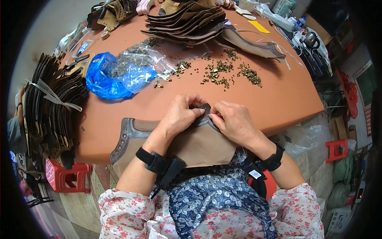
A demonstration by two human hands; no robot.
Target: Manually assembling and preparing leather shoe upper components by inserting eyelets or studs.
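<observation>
Head view: your left hand [181,115] pinches the top edge of the tan leather panel [199,145], thumb and fingers closed on its dark tab [203,108]. The panel lies under both hands at the near edge of the desk [278,95], hanging toward your lap. Your right hand [234,121], just beside the left, pinches the same edge, fingertips touching the tab. Beyond your hands: blue plastic bag [105,77] up-left, scattered bronze metal fittings [227,71] straight ahead, stack of dark leather pieces [187,22] farther off.
</observation>
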